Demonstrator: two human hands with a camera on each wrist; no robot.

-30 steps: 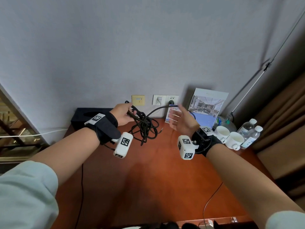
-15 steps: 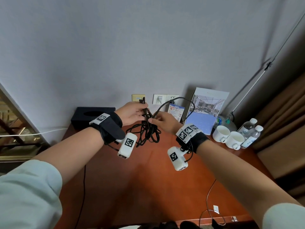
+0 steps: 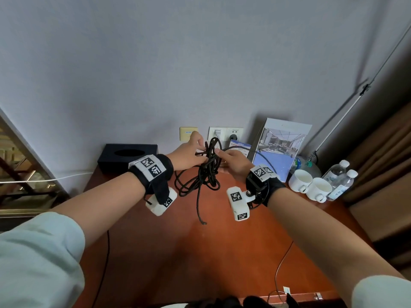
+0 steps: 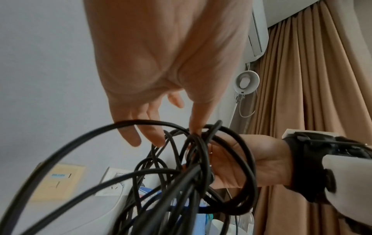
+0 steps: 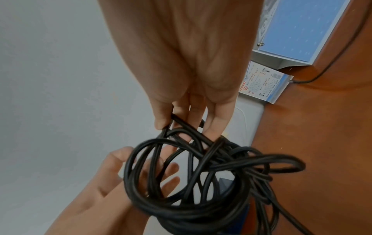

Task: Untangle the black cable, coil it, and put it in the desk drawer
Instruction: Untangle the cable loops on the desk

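The tangled black cable (image 3: 209, 174) hangs in loops between both hands above the red-brown desk (image 3: 178, 252). One free end (image 3: 202, 222) dangles down close to the desk top. My right hand (image 3: 219, 153) pinches strands at the top of the tangle; thumb and fingers close on one strand in the right wrist view (image 5: 181, 125). My left hand (image 3: 199, 150) has straight, spread fingers reaching into the loops (image 5: 201, 174), and its thumb tip touches the bundle (image 4: 193, 159). One strand runs right toward the wall sockets. No drawer is in view.
A black tissue box (image 3: 127, 156) stands at the back left, wall sockets (image 3: 224, 134) behind the hands. A brochure stand (image 3: 280, 147), two white cups (image 3: 311, 187) and water bottles (image 3: 340, 181) fill the back right. A thin wire (image 3: 282, 263) crosses the desk's front right.
My right hand came in from the right and took hold of the tangle. Both hands raised the cable off the desk, and a loose end now hangs down.
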